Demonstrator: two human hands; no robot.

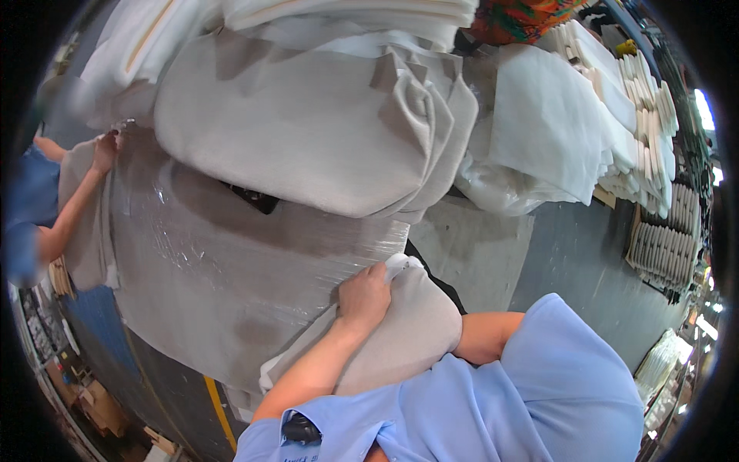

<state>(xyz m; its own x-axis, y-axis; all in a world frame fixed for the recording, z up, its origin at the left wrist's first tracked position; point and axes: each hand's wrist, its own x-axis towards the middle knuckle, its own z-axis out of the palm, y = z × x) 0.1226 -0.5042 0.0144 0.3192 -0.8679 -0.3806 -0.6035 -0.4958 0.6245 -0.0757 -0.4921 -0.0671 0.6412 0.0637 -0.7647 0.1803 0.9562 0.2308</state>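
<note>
Right now, the person's left hand (366,296) is at the lower centre of the frame, its back toward the camera and its fingers curled together over the upper left edge of a pale gray fabric piece (416,316), gripping it just beside a white trim (403,264) at the top. That piece lies in front of the person's chest, in the lower middle of the frame, its lower left edge bending down along the forearm. The right arm (486,336) comes in from the right and passes behind the fabric, which hides the right hand, so I cannot tell whether it is spread or pinching. The person wears a light blue shirt (462,416). Beyond the left hand, a broad gray surface (223,262) under shiny clear film fills the centre left. Across its far part lies a pile of gray padded pieces (308,131), rumpled at the right end, with a small black object (258,200) showing beneath its near edge. White sheets (354,15) are heaped along the top, and more white pads (554,115) are stacked at the upper right. At the left edge, a co-worker's hand (105,152) touches the top of another gray piece (86,219) hanging down there.
</note>
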